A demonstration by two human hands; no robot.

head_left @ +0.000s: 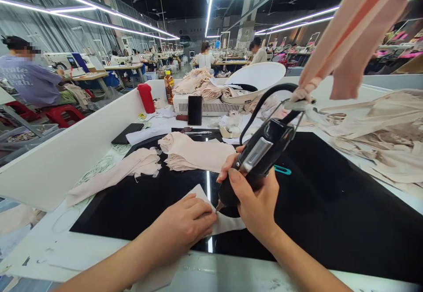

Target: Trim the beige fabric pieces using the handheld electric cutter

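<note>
My right hand is wrapped around a black corded handheld power tool with a metal plate on its side. The tool is tilted, its narrow tip down beside my left fingertips. My left hand lies flat with fingers stretched out, pressing on a white card-like piece and a pale fabric strip. Part of both is hidden under the hand. Behind them a stack of pale pink fabric pieces rests on the black board. More cut fabric lies to its left.
Pink cloth strips hang at upper right, tied near the tool's cord. A teal tool lies behind my right hand. A phone, red container and bottle stand at the back. Fabric is heaped right. A person sits left.
</note>
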